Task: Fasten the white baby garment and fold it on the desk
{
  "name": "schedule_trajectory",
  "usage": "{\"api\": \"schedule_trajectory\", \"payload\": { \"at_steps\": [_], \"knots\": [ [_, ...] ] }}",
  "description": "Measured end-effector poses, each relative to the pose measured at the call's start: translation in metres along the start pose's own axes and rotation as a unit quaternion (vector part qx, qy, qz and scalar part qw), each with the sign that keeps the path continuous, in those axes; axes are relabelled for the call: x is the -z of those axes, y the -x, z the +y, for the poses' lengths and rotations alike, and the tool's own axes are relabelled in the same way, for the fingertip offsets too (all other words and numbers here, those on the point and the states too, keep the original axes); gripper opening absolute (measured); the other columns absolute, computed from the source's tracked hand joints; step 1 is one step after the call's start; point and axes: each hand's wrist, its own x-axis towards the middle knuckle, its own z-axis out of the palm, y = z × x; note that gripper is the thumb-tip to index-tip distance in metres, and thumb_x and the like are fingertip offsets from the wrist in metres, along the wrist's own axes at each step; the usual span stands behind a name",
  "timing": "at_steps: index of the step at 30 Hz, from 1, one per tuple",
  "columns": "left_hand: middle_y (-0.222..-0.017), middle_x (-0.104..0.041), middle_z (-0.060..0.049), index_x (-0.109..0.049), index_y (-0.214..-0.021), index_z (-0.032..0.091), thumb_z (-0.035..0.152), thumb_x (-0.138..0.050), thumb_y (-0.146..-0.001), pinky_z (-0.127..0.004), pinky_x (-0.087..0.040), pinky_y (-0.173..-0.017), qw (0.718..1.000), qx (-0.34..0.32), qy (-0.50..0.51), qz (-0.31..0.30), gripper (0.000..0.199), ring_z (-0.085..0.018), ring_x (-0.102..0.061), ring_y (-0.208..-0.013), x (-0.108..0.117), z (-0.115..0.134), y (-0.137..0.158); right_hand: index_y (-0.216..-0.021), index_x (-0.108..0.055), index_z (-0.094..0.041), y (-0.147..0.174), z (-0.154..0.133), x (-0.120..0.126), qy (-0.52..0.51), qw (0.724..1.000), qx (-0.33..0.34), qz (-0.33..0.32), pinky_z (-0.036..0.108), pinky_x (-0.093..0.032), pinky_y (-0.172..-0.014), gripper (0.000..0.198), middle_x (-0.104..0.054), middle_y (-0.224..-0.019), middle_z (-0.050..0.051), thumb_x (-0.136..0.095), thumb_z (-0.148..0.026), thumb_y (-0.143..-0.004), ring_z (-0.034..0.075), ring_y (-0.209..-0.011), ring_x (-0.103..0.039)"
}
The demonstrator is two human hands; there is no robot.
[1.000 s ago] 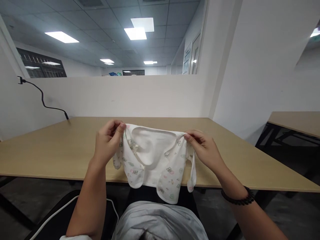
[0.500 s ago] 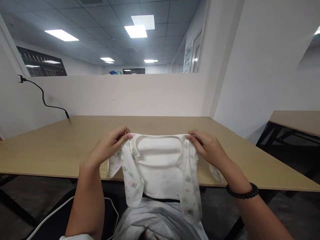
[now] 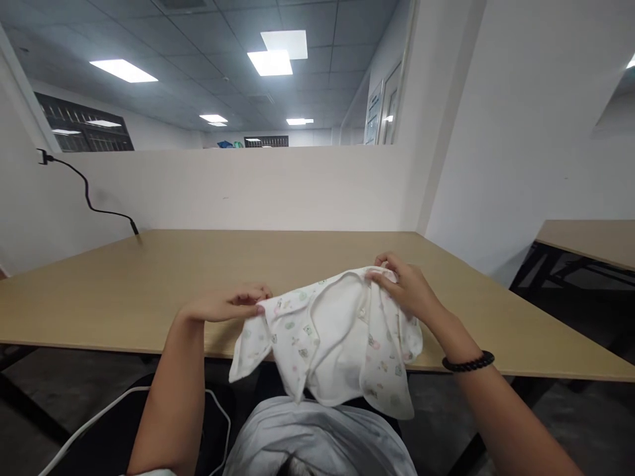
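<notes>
Head view: the left hand's (image 3: pixel 233 305) thumb and fingers pinch one shoulder of the small printed garment (image 3: pixel 297 330), and the right hand's (image 3: pixel 407 285) pinch the other. The left hand has dropped lower than the right, so the garment, level across the top a moment ago, now slants, its left front panel fanned out. It hangs over the table's (image 3: pixel 149 284) near edge.

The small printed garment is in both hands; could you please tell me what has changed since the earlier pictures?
The left hand has come down and inward, so the upper edge of the small printed garment, higher at that end a second ago, now slopes down toward it. The right hand shows little change. Both hands keep their hold. The table and the black flexible stand stayed in place.
</notes>
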Motion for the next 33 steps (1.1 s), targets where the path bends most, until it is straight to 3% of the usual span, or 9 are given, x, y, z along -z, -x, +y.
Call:
{"api": "schedule_trajectory", "payload": {
  "at_steps": [3, 7, 13, 18, 22, 26, 29, 31, 33],
  "knots": [
    [-0.079, -0.056, 0.000, -0.056, -0.081, 0.020, 0.062, -0.060, -0.086, -0.022, -0.045, -0.063, 0.987, 0.009, 0.095, 0.133, 0.043, -0.014, -0.052, -0.071, -0.003, -0.013, 0.000, -0.092, -0.062, -0.022, 0.000, 0.015, 0.009, -0.045, 0.997, 0.025, -0.066, 0.026, -0.038, -0.060, 0.037, -0.064, -0.075, 0.000, -0.072, -0.055, -0.077, 0.018, -0.067, -0.054],
    [-0.066, -0.043, 0.006, -0.046, -0.081, 0.022, 0.061, -0.061, -0.086, -0.018, -0.033, -0.048, 0.952, 0.043, 0.153, 0.260, 0.042, -0.009, -0.038, -0.053, -0.005, -0.025, -0.003, -0.082, -0.065, -0.020, 0.000, 0.033, 0.013, -0.040, 0.995, 0.017, -0.093, 0.026, -0.034, -0.056, 0.035, -0.059, -0.066, -0.001, -0.068, -0.054, -0.080, 0.015, -0.061, -0.048],
    [-0.077, -0.056, 0.001, -0.057, -0.087, 0.019, 0.054, -0.073, -0.077, -0.020, -0.041, -0.058, 0.955, 0.054, -0.039, 0.290, 0.040, -0.013, -0.053, -0.068, 0.000, -0.016, -0.005, -0.085, -0.064, -0.019, 0.006, 0.043, -0.024, 0.038, 0.997, -0.064, -0.030, 0.028, -0.039, -0.065, 0.019, -0.068, -0.079, 0.004, -0.050, -0.032, -0.088, 0.020, -0.073, -0.058],
    [-0.096, -0.070, -0.005, -0.068, -0.099, 0.021, 0.060, -0.068, -0.079, -0.029, -0.048, -0.077, 0.923, 0.076, -0.200, 0.321, 0.044, -0.023, -0.061, -0.088, -0.001, 0.004, 0.009, -0.093, -0.061, -0.020, 0.009, 0.031, -0.051, -0.002, 0.991, -0.133, 0.007, 0.029, -0.042, -0.068, 0.022, -0.069, -0.084, 0.006, -0.040, -0.028, -0.093, 0.022, -0.078, -0.062],
    [-0.087, -0.070, -0.007, -0.071, -0.084, 0.021, 0.059, -0.054, -0.089, -0.032, -0.047, -0.079, 0.900, 0.036, -0.224, 0.373, 0.042, -0.024, -0.061, -0.087, -0.003, 0.028, 0.038, -0.095, -0.063, -0.019, 0.007, 0.012, -0.020, -0.137, 0.987, -0.072, -0.049, 0.028, -0.043, -0.064, 0.030, -0.066, -0.077, 0.002, -0.051, -0.046, -0.092, 0.019, -0.072, -0.060],
    [-0.069, -0.060, -0.003, -0.060, -0.066, 0.022, 0.052, -0.056, -0.089, -0.030, -0.043, -0.068, 0.863, 0.007, -0.237, 0.447, 0.038, -0.020, -0.056, -0.072, 0.005, 0.034, 0.048, -0.095, -0.066, -0.018, -0.010, 0.005, 0.013, -0.263, 0.946, -0.094, -0.166, 0.026, -0.044, -0.060, 0.046, -0.067, -0.077, 0.001, -0.075, -0.056, -0.073, 0.016, -0.067, -0.060],
    [-0.068, -0.060, -0.003, -0.057, -0.065, 0.021, 0.051, -0.051, -0.089, -0.029, -0.041, -0.068, 0.848, 0.079, -0.289, 0.438, 0.039, -0.021, -0.058, -0.073, 0.019, 0.012, 0.027, -0.100, -0.065, -0.015, -0.031, 0.019, 0.006, -0.255, 0.944, -0.115, -0.176, 0.025, -0.043, -0.058, 0.047, -0.065, -0.073, 0.000, -0.079, -0.049, -0.071, 0.014, -0.063, -0.059],
    [-0.072, -0.065, -0.005, -0.060, -0.068, 0.020, 0.049, -0.047, -0.090, -0.031, -0.042, -0.072, 0.857, 0.188, -0.311, 0.367, 0.038, -0.024, -0.062, -0.077, 0.025, -0.012, 0.007, -0.104, -0.064, -0.014, -0.042, 0.035, -0.008, -0.201, 0.962, -0.124, -0.136, 0.026, -0.046, -0.063, 0.043, -0.067, -0.080, 0.003, -0.078, -0.040, -0.072, 0.015, -0.069, -0.061],
    [-0.089, -0.070, -0.010, -0.065, -0.081, 0.020, 0.047, -0.053, -0.086, -0.038, -0.044, -0.082, 0.839, 0.304, -0.336, 0.301, 0.030, -0.031, -0.064, -0.094, 0.023, -0.035, -0.011, -0.105, -0.063, -0.013, -0.045, 0.052, -0.023, -0.106, 0.981, -0.138, -0.082, 0.028, -0.048, -0.071, 0.040, -0.070, -0.093, 0.008, -0.078, -0.029, -0.071, 0.018, -0.081, -0.064]
  ]
}}
